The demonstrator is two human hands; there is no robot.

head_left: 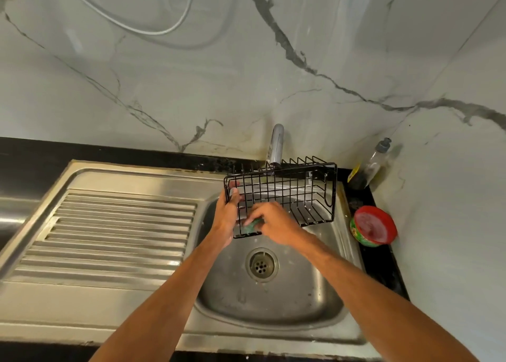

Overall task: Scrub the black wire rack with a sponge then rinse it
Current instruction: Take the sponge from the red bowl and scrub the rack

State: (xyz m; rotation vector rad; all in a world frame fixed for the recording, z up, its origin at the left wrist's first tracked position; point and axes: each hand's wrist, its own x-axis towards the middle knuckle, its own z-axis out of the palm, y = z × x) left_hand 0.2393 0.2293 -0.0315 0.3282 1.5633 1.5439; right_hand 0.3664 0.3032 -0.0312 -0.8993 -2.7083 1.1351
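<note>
The black wire rack (295, 194) hangs tilted over the steel sink basin (309, 287), just under the tap (276, 145). My left hand (227, 213) grips the rack's left end, thumb hooked over its top corner. My right hand (273, 222) presses a green sponge (253, 226) against the rack's lower left front wires. Most of the sponge is hidden under my fingers. I cannot tell whether water runs from the tap.
A ribbed steel draining board (115, 235) lies left of the basin, with the drain (261, 264) in the basin's middle. On the black counter at right stand a round red-lidded tub (373, 226) and a clear pump bottle (373, 164). Marble wall panels rise behind and at right.
</note>
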